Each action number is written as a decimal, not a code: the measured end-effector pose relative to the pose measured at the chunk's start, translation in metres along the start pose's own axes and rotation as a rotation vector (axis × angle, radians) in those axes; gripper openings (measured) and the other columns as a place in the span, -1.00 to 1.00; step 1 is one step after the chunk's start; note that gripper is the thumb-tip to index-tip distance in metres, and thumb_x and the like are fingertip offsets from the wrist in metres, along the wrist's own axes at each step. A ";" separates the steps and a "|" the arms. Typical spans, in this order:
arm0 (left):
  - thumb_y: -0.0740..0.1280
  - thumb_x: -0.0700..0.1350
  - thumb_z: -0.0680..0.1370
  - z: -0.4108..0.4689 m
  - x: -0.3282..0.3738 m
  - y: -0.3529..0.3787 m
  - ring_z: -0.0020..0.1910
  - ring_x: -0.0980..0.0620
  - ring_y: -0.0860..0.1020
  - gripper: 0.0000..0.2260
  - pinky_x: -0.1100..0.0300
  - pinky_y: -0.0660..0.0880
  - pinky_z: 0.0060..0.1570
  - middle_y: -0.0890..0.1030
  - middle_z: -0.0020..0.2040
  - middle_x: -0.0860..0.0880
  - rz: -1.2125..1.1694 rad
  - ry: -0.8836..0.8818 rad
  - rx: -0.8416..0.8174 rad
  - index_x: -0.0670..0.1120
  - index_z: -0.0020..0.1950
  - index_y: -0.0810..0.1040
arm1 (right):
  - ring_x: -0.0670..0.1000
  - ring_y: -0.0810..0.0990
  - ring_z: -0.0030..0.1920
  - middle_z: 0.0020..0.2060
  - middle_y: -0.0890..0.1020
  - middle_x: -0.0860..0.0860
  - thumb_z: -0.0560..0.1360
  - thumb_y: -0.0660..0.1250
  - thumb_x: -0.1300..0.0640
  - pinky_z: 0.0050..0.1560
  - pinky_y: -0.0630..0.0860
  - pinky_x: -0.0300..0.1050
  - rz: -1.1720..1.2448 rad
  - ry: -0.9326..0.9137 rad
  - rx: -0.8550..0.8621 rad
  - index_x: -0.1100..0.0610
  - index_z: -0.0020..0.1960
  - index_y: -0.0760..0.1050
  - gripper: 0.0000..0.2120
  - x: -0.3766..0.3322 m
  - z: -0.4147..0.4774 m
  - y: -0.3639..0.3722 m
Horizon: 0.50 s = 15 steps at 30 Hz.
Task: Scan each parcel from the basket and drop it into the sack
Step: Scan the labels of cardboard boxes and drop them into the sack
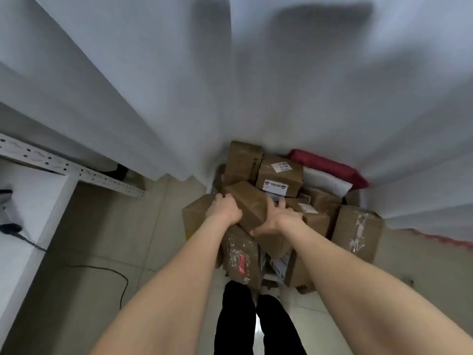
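Note:
A long brown cardboard parcel (252, 208) lies tilted on top of a heap of brown parcels (279, 175) on the floor by the white wall. My left hand (224, 210) grips its left edge, fingers curled over the top. My right hand (275, 221) holds its right side, thumb along the near face and fingers spread over the far side. The basket under the heap is hidden by the boxes. A dark scanner (10, 228) lies on the white table at the far left. No sack is in view.
A red padded mailer (330, 165) and a white one (325, 181) lie at the back right of the heap. A taped box (358, 231) stands at the right. A white table (33, 208) and perforated metal rail (71, 167) are at left; a black cable (110, 271) crosses the floor.

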<state>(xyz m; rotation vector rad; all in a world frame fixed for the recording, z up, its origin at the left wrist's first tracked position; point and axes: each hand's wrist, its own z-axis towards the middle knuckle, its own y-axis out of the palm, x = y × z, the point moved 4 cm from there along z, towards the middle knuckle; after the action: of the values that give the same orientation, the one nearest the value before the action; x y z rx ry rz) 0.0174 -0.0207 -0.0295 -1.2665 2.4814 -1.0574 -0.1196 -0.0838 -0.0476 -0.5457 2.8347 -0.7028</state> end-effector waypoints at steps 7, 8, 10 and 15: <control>0.22 -0.03 0.57 0.022 -0.021 0.012 0.35 -0.18 0.36 -0.51 -0.02 0.42 0.24 0.24 0.44 -0.16 0.005 -0.040 -0.048 -0.11 0.48 0.23 | 0.26 0.23 0.42 0.44 0.21 0.20 0.38 0.44 -0.17 0.34 0.29 0.19 -0.049 0.026 0.107 0.02 0.58 -0.06 -0.02 -0.013 0.018 0.000; 0.22 -0.03 0.57 0.022 -0.022 0.009 0.35 -0.18 0.36 -0.50 -0.02 0.42 0.24 0.24 0.44 -0.15 0.003 -0.041 -0.047 -0.11 0.48 0.23 | 0.25 0.25 0.40 0.41 0.24 0.20 0.38 0.43 -0.16 0.31 0.32 0.16 -0.052 0.018 0.126 0.02 0.56 0.01 -0.08 -0.014 0.018 -0.003; 0.22 -0.04 0.56 0.021 -0.024 0.001 0.34 -0.18 0.37 -0.50 -0.03 0.42 0.25 0.26 0.43 -0.15 -0.021 -0.041 -0.039 -0.10 0.48 0.24 | 0.25 0.27 0.39 0.39 0.27 0.19 0.38 0.42 -0.17 0.27 0.35 0.14 -0.058 0.002 0.122 -0.01 0.54 0.09 -0.14 -0.016 0.012 -0.015; 0.24 -0.03 0.58 -0.003 -0.028 -0.050 0.37 -0.18 0.37 -0.50 0.00 0.37 0.32 0.31 0.43 -0.18 -0.134 -0.051 0.044 -0.14 0.48 0.25 | 0.20 0.43 0.31 0.37 0.40 0.13 0.27 0.48 -0.21 0.23 0.48 0.10 0.143 -0.038 0.044 -0.02 0.51 0.22 -0.10 -0.029 -0.028 -0.061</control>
<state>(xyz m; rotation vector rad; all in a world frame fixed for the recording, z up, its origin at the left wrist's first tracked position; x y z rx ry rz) 0.0664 -0.0177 0.0007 -1.4446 2.3510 -1.0892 -0.0813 -0.1105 0.0084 -0.3414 2.7820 -0.7187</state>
